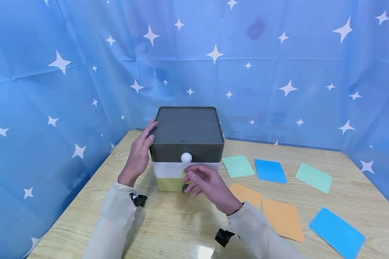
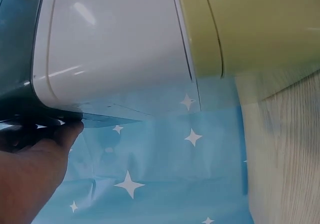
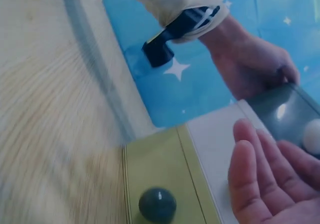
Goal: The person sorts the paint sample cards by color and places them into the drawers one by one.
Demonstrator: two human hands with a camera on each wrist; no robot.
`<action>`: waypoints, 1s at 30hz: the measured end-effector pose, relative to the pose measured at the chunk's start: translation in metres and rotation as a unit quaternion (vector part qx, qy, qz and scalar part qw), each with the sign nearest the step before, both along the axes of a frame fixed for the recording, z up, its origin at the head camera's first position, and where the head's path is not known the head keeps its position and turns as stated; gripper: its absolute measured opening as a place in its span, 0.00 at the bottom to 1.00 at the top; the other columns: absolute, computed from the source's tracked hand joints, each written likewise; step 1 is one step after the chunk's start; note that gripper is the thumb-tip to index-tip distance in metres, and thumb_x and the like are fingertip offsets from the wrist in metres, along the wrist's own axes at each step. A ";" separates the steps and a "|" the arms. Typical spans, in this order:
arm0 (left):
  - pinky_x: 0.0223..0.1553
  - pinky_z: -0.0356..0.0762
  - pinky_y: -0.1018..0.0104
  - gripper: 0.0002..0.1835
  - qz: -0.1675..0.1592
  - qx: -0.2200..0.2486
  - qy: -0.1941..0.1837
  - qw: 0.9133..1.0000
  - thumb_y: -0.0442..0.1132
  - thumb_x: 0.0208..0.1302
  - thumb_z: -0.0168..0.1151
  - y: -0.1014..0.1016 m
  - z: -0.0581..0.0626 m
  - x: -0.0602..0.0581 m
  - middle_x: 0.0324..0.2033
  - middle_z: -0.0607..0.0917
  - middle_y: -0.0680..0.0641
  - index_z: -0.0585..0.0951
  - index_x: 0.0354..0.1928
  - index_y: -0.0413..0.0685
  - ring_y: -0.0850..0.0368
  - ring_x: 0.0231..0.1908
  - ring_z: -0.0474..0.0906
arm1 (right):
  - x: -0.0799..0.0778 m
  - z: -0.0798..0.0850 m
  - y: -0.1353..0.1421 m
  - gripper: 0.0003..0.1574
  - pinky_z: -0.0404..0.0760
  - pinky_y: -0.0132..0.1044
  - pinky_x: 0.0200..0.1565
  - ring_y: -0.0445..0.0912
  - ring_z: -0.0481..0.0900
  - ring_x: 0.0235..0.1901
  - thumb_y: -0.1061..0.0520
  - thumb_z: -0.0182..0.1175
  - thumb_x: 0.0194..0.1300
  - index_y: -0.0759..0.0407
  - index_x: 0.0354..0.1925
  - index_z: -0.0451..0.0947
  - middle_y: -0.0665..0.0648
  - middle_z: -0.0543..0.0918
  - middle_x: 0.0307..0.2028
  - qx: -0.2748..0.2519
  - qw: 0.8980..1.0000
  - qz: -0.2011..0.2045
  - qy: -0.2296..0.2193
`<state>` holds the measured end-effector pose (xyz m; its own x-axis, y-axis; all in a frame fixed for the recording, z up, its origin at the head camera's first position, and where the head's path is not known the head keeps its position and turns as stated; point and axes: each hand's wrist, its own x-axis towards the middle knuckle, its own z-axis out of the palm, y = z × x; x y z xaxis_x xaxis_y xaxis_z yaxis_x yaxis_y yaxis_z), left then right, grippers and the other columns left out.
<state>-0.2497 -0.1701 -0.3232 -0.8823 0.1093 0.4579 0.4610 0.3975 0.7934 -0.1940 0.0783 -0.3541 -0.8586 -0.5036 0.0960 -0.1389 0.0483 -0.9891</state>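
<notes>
A small three-tier drawer box (image 1: 188, 126) stands on the table, dark grey on top, white in the middle and yellow-green below. My left hand (image 1: 139, 154) rests against the left side of its dark top tier, fingers along the upper edge. In front of the white tier is my right hand (image 1: 207, 183), its fingertips close to the yellow knob (image 1: 183, 174), which they partly cover. The right wrist view shows these fingers (image 3: 245, 174) fairly straight. A white knob (image 1: 186, 157) sits on the top drawer, a dark knob (image 3: 157, 205) on the bottom one.
To the right of the box lie flat coloured sheets on the wooden table (image 1: 168, 230): green (image 1: 238, 166), blue (image 1: 270, 171) and orange (image 1: 282, 219) among them. A blue star-patterned curtain (image 1: 194, 72) hangs behind and at both sides.
</notes>
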 end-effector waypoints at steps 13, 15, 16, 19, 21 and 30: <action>0.80 0.47 0.46 0.28 0.001 0.010 -0.005 1.000 0.45 0.79 0.32 0.002 -0.001 0.000 0.80 0.53 0.57 0.61 0.78 0.54 0.55 0.80 0.45 | -0.006 0.012 -0.031 0.28 0.85 0.36 0.31 0.43 0.85 0.25 0.45 0.54 0.76 0.71 0.50 0.79 0.62 0.87 0.39 -0.065 0.991 -0.114 -0.027; 0.80 0.47 0.46 0.28 0.001 0.011 -0.006 1.000 0.45 0.79 0.32 0.002 -0.001 0.000 0.80 0.53 0.57 0.61 0.78 0.54 0.56 0.80 0.45 | -0.007 0.012 -0.035 0.27 0.86 0.37 0.30 0.44 0.85 0.22 0.45 0.56 0.75 0.71 0.45 0.81 0.65 0.88 0.36 -0.053 0.987 -0.150 -0.012; 0.80 0.47 0.46 0.28 0.001 0.013 -0.005 1.000 0.45 0.79 0.32 0.002 -0.001 0.000 0.80 0.53 0.57 0.61 0.78 0.54 0.56 0.80 0.45 | -0.008 0.013 -0.037 0.26 0.87 0.38 0.30 0.44 0.85 0.21 0.45 0.57 0.74 0.70 0.43 0.83 0.66 0.88 0.35 -0.046 0.985 -0.164 -0.004; 0.80 0.47 0.46 0.28 0.001 0.014 -0.003 1.000 0.45 0.79 0.32 0.003 -0.001 0.001 0.80 0.53 0.57 0.61 0.78 0.54 0.56 0.80 0.45 | -0.008 0.013 -0.041 0.25 0.88 0.41 0.30 0.46 0.86 0.21 0.45 0.60 0.72 0.69 0.37 0.84 0.66 0.89 0.31 -0.031 0.980 -0.193 0.018; 0.80 0.47 0.46 0.28 0.002 0.014 0.000 1.000 0.45 0.79 0.32 0.002 -0.001 0.001 0.80 0.53 0.58 0.61 0.78 0.53 0.56 0.80 0.46 | -0.008 0.014 -0.042 0.25 0.89 0.45 0.31 0.47 0.86 0.21 0.46 0.60 0.72 0.68 0.35 0.84 0.65 0.89 0.29 -0.027 0.979 -0.200 0.027; 0.80 0.48 0.50 0.28 -0.015 0.032 -0.031 0.999 0.47 0.81 0.39 -0.003 0.004 0.000 0.80 0.54 0.57 0.58 0.79 0.55 0.58 0.80 0.46 | -0.002 0.013 -0.042 0.29 0.88 0.43 0.30 0.49 0.87 0.22 0.43 0.59 0.73 0.70 0.33 0.82 0.64 0.88 0.27 -0.008 0.980 -0.197 0.038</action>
